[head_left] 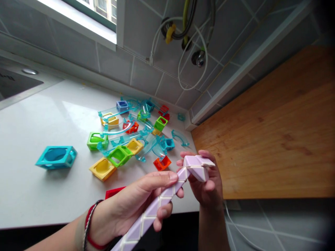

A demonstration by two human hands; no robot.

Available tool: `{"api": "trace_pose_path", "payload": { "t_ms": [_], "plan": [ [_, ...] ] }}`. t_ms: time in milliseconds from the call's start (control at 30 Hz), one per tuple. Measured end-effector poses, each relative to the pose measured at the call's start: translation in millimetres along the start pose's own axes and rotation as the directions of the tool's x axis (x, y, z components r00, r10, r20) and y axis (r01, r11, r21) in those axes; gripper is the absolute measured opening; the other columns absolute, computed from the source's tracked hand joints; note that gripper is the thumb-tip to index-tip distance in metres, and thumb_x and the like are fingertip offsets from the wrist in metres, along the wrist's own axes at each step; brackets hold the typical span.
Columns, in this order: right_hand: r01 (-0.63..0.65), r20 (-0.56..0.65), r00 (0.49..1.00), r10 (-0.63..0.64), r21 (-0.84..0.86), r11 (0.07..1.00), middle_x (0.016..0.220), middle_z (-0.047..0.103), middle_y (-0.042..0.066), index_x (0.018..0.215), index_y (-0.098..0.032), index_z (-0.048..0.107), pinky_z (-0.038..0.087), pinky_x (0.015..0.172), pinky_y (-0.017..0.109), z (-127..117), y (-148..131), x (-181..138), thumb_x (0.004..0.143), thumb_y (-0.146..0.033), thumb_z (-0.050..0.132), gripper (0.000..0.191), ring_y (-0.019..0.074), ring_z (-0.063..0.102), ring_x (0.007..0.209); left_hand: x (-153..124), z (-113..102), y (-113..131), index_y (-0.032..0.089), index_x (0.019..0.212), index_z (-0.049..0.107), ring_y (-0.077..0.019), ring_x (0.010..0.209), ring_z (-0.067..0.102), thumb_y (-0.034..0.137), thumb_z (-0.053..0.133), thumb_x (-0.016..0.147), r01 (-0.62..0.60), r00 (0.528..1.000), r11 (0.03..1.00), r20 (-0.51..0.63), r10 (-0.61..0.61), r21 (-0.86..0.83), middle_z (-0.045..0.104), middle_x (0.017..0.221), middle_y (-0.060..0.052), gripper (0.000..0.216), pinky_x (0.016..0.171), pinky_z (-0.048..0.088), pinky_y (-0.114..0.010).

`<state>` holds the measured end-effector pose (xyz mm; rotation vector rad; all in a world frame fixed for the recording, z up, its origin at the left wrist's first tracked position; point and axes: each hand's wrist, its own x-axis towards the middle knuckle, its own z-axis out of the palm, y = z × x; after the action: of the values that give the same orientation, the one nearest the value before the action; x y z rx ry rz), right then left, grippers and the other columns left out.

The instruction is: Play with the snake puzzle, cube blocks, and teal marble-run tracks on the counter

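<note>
A lilac and white snake puzzle [150, 212] runs up from the bottom edge between my two hands. Its lower part is a long straight bar, and its upper end is folded into a compact bend. My left hand [131, 205] is closed around the straight part, thumb lying along the top. At the folded end, my right hand [206, 184] grips the puzzle, its fingers behind and around the bend. Both hands are above the counter's front edge. A red piece [114, 192] lies partly hidden behind my left wrist.
Several coloured blocks, such as a yellow block [103, 169] and a green block [120, 156], lie heaped with clear blue track pieces [123, 139] on the white counter [23, 195]. A turquoise block [57, 157] sits apart. A wooden panel [272, 132] stands at right.
</note>
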<state>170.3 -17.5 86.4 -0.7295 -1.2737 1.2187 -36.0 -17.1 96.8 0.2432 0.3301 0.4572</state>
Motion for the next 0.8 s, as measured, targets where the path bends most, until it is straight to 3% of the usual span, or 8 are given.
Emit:
{"api": "trace_pose_path", "payload": {
  "t_ms": [100, 167, 267, 367, 500, 600, 700, 800],
  "plan": [
    [0.045, 0.062, 0.997, -0.044, -0.022, 0.999, 0.132, 0.07, 0.009, 0.118, -0.037, 0.061, 0.064, 0.075, 0.04, -6.6, 1.4, 1.0, 0.068, -0.055, 0.091, 0.061, 0.0256, 0.076, 0.089, 2.4, -2.0, -3.2, 0.012, 0.089, 0.069, -0.0078, 0.037, 0.05, 0.036, 0.061, 0.096, 0.11, 0.992, 0.993, 0.061, -0.107, -0.041, 0.056, 0.053, 0.001, 0.026, 0.039, 0.052, -0.015],
    [0.087, 0.097, 0.991, -0.086, 0.0, 0.996, 0.131, 0.071, 0.006, 0.111, -0.038, 0.062, 0.064, 0.064, 0.034, -7.4, 1.7, 2.2, 0.064, -0.051, 0.094, 0.059, 0.022, 0.075, 0.081, 4.7, -4.8, -7.1, 0.011, 0.088, 0.069, -0.0077, 0.033, 0.045, 0.042, 0.056, 0.097, 0.228, 0.963, 0.971, 0.162, -0.215, -0.069, 0.051, 0.044, 0.002, 0.034, 0.038, 0.051, -0.015],
    [0.086, 0.159, 0.983, -0.094, 0.059, 0.995, 0.119, 0.075, 0.002, 0.109, -0.039, 0.064, 0.057, 0.049, 0.024, -6.8, 1.1, 2.8, 0.067, -0.042, 0.095, 0.052, 0.0165, 0.071, 0.07, 6.9, -8.7, -12.1, 0.01, 0.088, 0.069, -0.0072, 0.029, 0.038, 0.047, 0.052, 0.096, 0.363, 0.897, 0.928, 0.304, -0.322, -0.089, 0.049, 0.04, 0.001, 0.041, 0.036, 0.048, -0.014],
    [0.061, 0.173, 0.982, -0.07, 0.057, 0.996, 0.108, 0.076, 0.001, 0.11, -0.037, 0.065, 0.056, 0.05, 0.023, -7.6, 1.2, 1.7, 0.073, -0.032, 0.093, 0.046, 0.015, 0.068, 0.069, 6.1, -8.5, -13.7, 0.01, 0.089, 0.069, -0.0064, 0.029, 0.034, 0.046, 0.052, 0.097, 0.374, 0.891, 0.923, 0.315, -0.328, -0.097, 0.049, 0.041, 0.002, 0.041, 0.035, 0.045, -0.013],
    [0.044, 0.124, 0.991, -0.045, 0.014, 0.999, 0.111, 0.075, 0.003, 0.109, -0.035, 0.065, 0.058, 0.054, 0.026, -6.3, 4.2, 1.7, 0.077, -0.03, 0.09, 0.041, 0.0151, 0.067, 0.068, 2.2, -1.1, -13.1, 0.012, 0.087, 0.066, -0.0046, 0.031, 0.036, 0.041, 0.052, 0.1, 0.264, 0.949, 0.961, 0.202, -0.243, -0.081, 0.047, 0.046, 0.004, 0.035, 0.034, 0.043, -0.011],
    [-0.003, 0.031, 1.0, 0.004, -0.027, 1.0, 0.127, 0.071, 0.009, 0.118, -0.032, 0.065, 0.062, 0.066, 0.032, -0.9, 5.9, 3.5, 0.077, -0.035, 0.089, 0.047, 0.0188, 0.071, 0.08, 0.0, 5.7, -11.6, 0.015, 0.091, 0.063, -0.0043, 0.038, 0.05, 0.033, 0.061, 0.097, 0.027, 0.998, 0.999, 0.055, -0.026, -0.018, 0.062, 0.071, 0.001, 0.019, 0.035, 0.047, -0.013],
    [-0.096, -0.015, 0.995, 0.095, -0.051, 0.994, 0.129, 0.071, 0.012, 0.135, -0.03, 0.058, 0.062, 0.084, 0.04, 3.6, 5.9, 3.8, 0.077, -0.037, 0.088, 0.066, 0.0259, 0.073, 0.101, -0.1, 9.2, -10.4, 0.016, 0.093, 0.06, -0.0055, 0.043, 0.059, 0.029, 0.068, 0.094, -0.202, 0.979, 0.975, -0.021, 0.204, 0.092, 0.066, 0.089, -0.001, 0.015, 0.037, 0.051, -0.015],
    [-0.144, 0.003, 0.99, 0.144, -0.074, 0.987, 0.115, 0.075, 0.012, 0.144, -0.028, 0.052, 0.062, 0.083, 0.04, 3.9, 4.8, 0.9, 0.074, -0.043, 0.09, 0.08, 0.0286, 0.074, 0.1, 1.2, 9.4, -11.4, 0.016, 0.095, 0.058, -0.0067, 0.043, 0.061, 0.033, 0.065, 0.096, -0.256, 0.963, 0.948, -0.033, 0.267, 0.191, 0.065, 0.086, -0.001, 0.019, 0.04, 0.052, -0.017]
  ]
}}
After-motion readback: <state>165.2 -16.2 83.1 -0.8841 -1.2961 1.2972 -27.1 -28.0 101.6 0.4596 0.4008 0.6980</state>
